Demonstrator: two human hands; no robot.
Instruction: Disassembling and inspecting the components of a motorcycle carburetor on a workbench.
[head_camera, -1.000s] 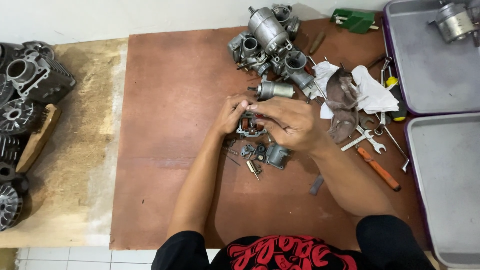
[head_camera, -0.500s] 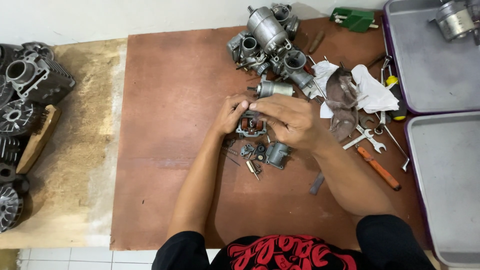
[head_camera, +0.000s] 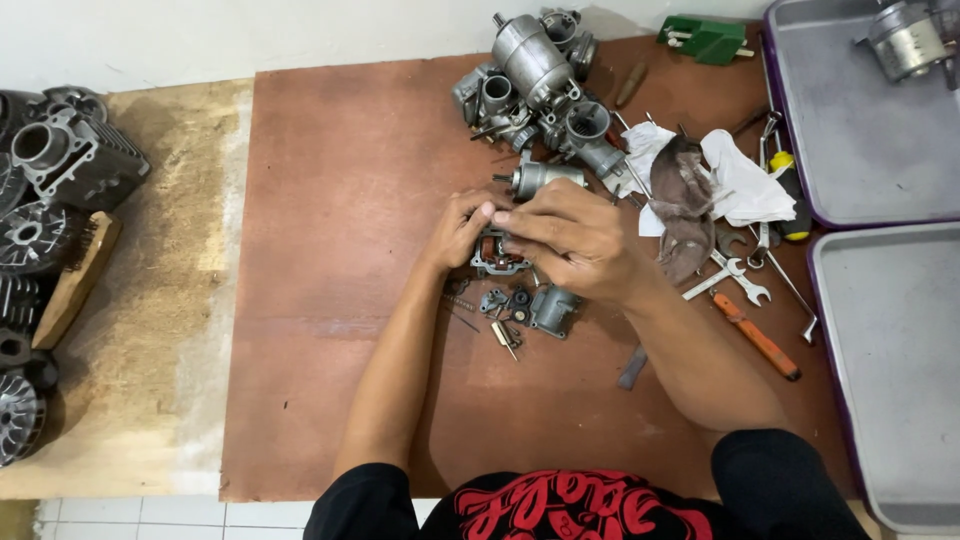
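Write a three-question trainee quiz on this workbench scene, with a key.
1. True or false: both the left hand and the right hand are on the small grey metal carburettor part.
2. Which lies right of the person's right forearm? A) orange-handled screwdriver B) green plastic box C) wooden-handled wire brush
3. Fill in: the stained white rags lie on the ____ board.

Key
1. True; both hands hold it above the loose small metal pieces.
2. A; the box is at the far edge, the brush far left.
3. Reddish-brown.

reddish-brown board (head_camera: 350, 250), orange-handled screwdriver (head_camera: 757, 335), grey trays (head_camera: 890, 330)
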